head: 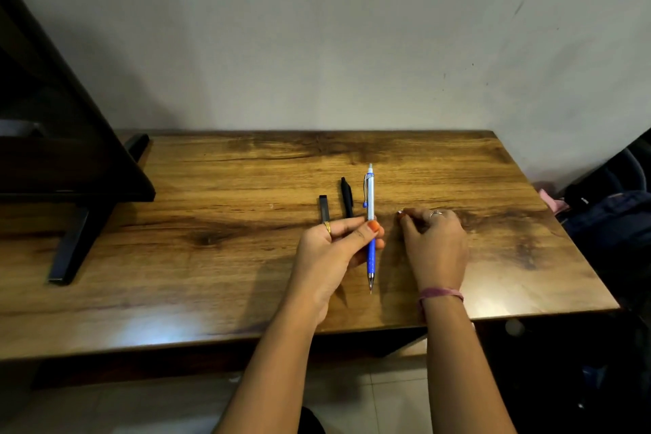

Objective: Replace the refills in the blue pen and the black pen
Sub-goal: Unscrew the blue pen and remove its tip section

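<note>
The blue pen (370,222) is held in the left hand (334,250), pinched between thumb and fingers near its middle, with the tip pointed toward the person and the clicker end away, above the counter (211,257). The black pen (347,197) is laid on the counter just behind this hand, beside a small dark case (323,209). The right hand (435,243) is rested knuckles-up on the counter just right of the blue pen, fingers curled; whether something is gripped cannot be told.
</note>
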The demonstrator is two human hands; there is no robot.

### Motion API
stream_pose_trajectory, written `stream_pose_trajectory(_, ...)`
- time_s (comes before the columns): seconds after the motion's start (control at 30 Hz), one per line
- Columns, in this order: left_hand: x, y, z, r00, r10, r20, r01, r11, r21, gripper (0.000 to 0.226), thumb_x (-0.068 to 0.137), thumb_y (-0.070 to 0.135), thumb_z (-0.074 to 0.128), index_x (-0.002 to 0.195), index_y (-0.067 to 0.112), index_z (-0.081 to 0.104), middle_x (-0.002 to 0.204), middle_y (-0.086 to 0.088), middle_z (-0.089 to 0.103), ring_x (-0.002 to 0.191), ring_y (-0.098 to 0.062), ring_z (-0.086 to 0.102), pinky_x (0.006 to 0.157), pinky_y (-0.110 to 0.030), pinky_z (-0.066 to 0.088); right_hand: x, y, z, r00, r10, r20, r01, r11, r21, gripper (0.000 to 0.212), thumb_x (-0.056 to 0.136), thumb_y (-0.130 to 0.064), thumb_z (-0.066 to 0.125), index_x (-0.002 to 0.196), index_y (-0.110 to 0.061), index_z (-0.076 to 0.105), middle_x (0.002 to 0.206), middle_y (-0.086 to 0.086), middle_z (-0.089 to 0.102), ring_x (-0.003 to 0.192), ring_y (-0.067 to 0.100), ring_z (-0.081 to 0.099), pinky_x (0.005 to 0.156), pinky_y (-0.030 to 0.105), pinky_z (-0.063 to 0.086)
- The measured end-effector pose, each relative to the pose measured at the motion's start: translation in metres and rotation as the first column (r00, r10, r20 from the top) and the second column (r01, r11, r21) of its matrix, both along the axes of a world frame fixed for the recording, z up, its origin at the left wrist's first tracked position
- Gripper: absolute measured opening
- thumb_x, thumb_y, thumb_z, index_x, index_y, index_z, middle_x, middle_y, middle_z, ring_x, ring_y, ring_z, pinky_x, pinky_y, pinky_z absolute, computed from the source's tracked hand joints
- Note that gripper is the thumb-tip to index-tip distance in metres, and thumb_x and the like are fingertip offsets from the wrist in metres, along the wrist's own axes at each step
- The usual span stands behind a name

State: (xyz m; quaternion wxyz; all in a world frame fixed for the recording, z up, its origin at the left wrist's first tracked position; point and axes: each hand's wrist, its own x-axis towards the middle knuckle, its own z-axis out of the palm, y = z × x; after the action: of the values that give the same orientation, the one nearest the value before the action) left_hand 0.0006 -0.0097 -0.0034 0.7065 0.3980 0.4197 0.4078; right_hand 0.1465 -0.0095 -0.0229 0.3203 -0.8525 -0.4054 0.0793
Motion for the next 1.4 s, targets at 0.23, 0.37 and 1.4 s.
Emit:
stream_pose_trajectory(0.23,0.001,-0.001,0.000,1.000,0.001,-0.011,-0.001,1.000,0.001,0.010,0.084,0.017,0.070,0.093,0.019,0.074,0.089,-0.002,0.077,0.086,-0.015,0.073,0.068,-0.019,0.055,0.004,0.001,0.000,0.996,0.018,-0.084,-0.016,1.000,0.015,0.023,0.088,-0.027,0.064,0.107,-0.019,0.072,0.108,0.014,0.060,0.102,0.031,0.059,0.090,0.045,0.046)
stream_pose_trajectory(0.37,0.001,0.000,0.000,1.000,-0.003,-0.005,0.003,1.000,-0.014,0.011,0.084,0.015,0.071,0.094,0.017,0.074,0.089,-0.003,0.077,0.085,-0.015,0.073,0.067,-0.017,0.054,0.010,-0.002,0.006,0.961,0.010,-0.278,0.044,0.981,0.188,0.019,0.089,-0.022,0.064,0.106,-0.016,0.072,0.104,0.011,0.066,0.090,0.019,0.062,0.088,0.039,0.051)
stream_pose_trajectory(1.4,0.006,-0.012,-0.001,0.978,-0.142,-0.153,0.145,0.989,0.008,0.012,0.078,0.025,0.075,0.091,0.026,0.077,0.087,0.005,0.077,0.086,-0.008,0.071,0.065,-0.016,0.049,-0.002,-0.004,0.056,0.513,0.292,-0.807,0.306,0.816,0.490,0.009,0.090,-0.019,0.062,0.090,-0.021,0.071,0.074,-0.009,0.065,0.064,0.003,0.057,0.051,0.014,0.039)
